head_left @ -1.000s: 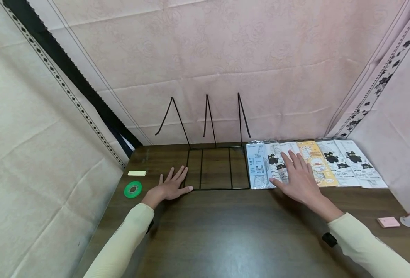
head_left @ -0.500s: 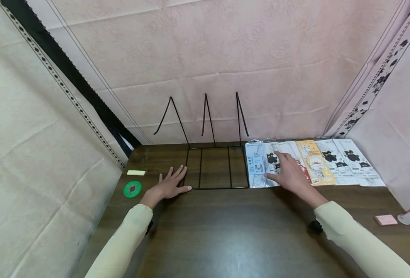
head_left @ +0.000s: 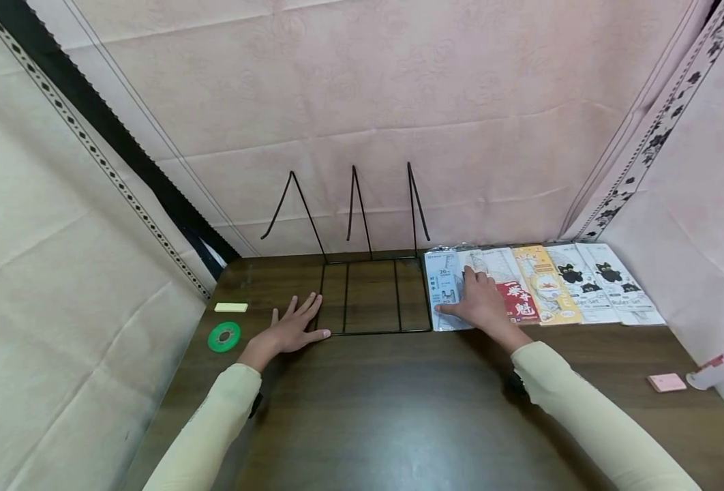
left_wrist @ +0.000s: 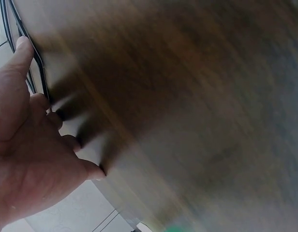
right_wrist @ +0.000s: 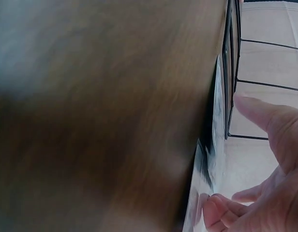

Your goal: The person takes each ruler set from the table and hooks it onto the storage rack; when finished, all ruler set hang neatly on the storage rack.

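Note:
My left hand (head_left: 285,335) lies with fingers spread on the table at the front left corner of a black wire rack (head_left: 374,333). Its fingertips reach the rack's wire (left_wrist: 41,65) in the left wrist view. Over the leftmost flat ruler-set packets, my right hand (head_left: 481,307) is lowered, thumb stretched left across a light blue packet (head_left: 440,273). In the right wrist view, that hand (right_wrist: 284,150) has its thumb apart and its other fingers bent beside the packet edges (right_wrist: 217,116). It partly hides a neighbouring packet with a red lower end (head_left: 517,300).
Right of that, a yellow packet (head_left: 546,283) and two white packets with black cats (head_left: 573,276) lie in a row. A green disc (head_left: 223,337) and cream strip (head_left: 231,307) are at left. A pink block (head_left: 667,382) and a pink-capped white bottle (head_left: 720,365) are at right.
My right hand has moved left along the packets, from the middle ones to the leftmost, uncovering the red-ended one. The left hand stays in place; the head view has shifted slightly.

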A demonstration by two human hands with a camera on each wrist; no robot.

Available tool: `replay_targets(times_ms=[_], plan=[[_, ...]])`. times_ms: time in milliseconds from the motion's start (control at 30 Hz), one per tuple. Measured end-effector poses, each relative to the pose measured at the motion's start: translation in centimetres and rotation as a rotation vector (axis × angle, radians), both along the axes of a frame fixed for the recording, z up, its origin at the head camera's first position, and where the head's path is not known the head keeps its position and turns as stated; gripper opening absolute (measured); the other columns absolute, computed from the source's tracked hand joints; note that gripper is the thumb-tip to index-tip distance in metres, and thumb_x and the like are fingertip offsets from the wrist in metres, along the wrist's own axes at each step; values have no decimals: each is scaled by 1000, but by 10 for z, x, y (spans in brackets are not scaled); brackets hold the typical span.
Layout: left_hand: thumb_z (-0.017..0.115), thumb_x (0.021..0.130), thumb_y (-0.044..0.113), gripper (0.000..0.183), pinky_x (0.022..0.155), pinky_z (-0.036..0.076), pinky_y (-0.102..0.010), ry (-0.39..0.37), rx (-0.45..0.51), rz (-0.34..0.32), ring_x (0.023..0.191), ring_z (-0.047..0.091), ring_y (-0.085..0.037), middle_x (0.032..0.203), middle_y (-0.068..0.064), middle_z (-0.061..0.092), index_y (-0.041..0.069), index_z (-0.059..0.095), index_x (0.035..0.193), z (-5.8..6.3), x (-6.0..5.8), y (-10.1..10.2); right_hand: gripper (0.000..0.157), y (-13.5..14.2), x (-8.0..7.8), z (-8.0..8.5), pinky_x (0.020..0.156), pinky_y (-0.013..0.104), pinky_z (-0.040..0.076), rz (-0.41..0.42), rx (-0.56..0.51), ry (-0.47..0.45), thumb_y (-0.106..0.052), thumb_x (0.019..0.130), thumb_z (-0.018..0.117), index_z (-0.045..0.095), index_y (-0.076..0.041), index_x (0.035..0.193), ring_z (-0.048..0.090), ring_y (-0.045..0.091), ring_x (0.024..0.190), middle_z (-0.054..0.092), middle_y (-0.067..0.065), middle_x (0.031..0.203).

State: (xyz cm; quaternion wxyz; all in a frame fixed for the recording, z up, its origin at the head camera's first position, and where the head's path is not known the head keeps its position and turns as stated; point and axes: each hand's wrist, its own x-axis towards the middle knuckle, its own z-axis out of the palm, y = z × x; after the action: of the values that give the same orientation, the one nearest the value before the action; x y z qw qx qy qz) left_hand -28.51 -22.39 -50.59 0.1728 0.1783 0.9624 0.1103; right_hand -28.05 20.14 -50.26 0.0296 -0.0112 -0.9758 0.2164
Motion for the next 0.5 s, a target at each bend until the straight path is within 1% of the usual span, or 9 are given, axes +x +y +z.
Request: replay_targets(times_ms=[167,233,367,433,500], plan=[[45,91,66,88,107,-2,-76,3,1,-10,150,-7,-38,165,1,-5,29,0,156,-4,-2,2,116,-2,-3,-6,90,55,43,-50,-17,-14,-58,63,82,26,3,145,41,42,112,42,28,125],[46,91,65,87,107,-1,-76,5,11,-11,150,-6,-39,165,0,-4,28,1,156,-3,-1,3,113,-3,-5,-7,89,54,43,-60,-19,-15,-57,63,83,29,2,142,42,40,110,43,26,124],[44,91,67,88,107,-2,-76,12,8,-2,150,-7,-39,165,0,-4,28,0,156,-3,0,2,107,-4,-10,-8,88,53,45,-47,-32,-16,-54,63,84,33,1,140,44,37,106,44,23,123],[44,90,67,88,107,-3,-76,10,8,3,150,-8,-39,165,0,-5,28,0,156,-3,1,1,108,-6,-11,-7,90,54,46,-43,-52,-26,-52,64,85,32,1,141,45,37,106,44,23,125],[45,90,67,89,106,-3,-77,9,14,3,150,-7,-40,165,-1,-4,27,1,156,-3,1,1,112,-8,-13,-7,93,56,45,-45,-80,-44,-49,64,86,27,2,145,44,39,110,41,25,129]])
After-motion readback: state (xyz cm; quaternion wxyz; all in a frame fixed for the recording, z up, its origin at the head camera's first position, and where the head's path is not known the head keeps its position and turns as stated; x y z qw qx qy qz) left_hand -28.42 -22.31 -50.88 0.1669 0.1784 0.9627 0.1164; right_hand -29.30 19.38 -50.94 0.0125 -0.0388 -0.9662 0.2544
